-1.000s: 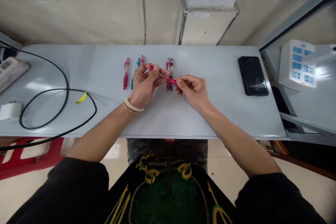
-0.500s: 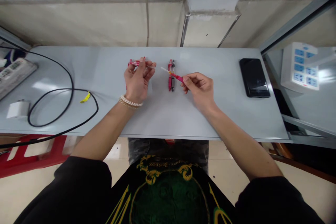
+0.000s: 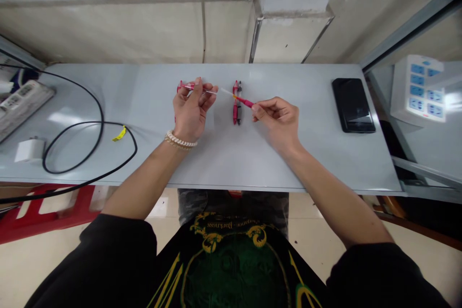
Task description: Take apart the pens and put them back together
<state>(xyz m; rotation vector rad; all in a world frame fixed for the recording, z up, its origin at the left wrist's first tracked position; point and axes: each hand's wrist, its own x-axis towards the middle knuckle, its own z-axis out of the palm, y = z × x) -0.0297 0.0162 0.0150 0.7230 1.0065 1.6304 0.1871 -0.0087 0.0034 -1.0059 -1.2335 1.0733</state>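
Observation:
My left hand, a beaded bracelet at its wrist, pinches the clear and red upper barrel of a pen, its end pointing right. Opposite it, my right hand grips the pink lower part of a pen between thumb and fingers. Out of this part a thin pale refill with an orange section sticks toward the barrel. A small gap seems to lie between refill and barrel. Below the refill, a red pen and a dark, clear-bodied pen lie side by side on the table.
A black phone lies at the right of the grey table. To the left are a looped black cable with a yellow tag, a white charger and a power strip. A white socket box stands far right.
The refill's tip and the barrel's end have come slightly closer together. Both hands keep their holds. The whole view has shifted a little.

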